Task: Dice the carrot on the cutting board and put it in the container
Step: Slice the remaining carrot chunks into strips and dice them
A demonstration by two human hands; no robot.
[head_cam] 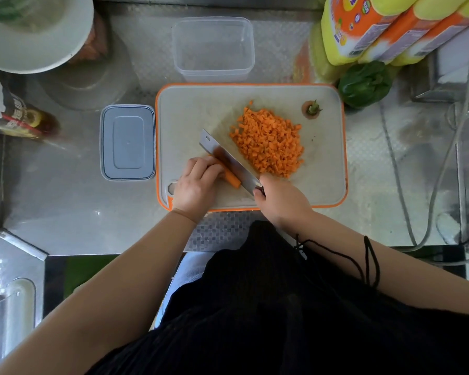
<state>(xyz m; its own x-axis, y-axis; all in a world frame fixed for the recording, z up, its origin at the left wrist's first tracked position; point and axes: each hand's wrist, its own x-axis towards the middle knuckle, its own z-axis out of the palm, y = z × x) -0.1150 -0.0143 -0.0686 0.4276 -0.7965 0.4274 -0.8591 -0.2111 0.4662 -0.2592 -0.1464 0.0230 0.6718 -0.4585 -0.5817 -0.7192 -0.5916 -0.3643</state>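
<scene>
Left hand point(195, 185) pinned the last carrot piece point(232, 178) on the cutting board point(322, 185) while the right hand point(279, 198) gripped the knife point(228, 158), diced pile point(268, 142) beside it, container point(213, 47) sat behind, bottle labels point(363, 23) too blurry to read.

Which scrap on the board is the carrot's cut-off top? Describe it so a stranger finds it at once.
Start at the orange-rimmed cutting board in the middle of the steel counter. Go to its far right corner, beyond the pile of diced carrot. The carrot top lies there alone: one round, dull stub with a green sprout, unlike the bright cubes.
</scene>
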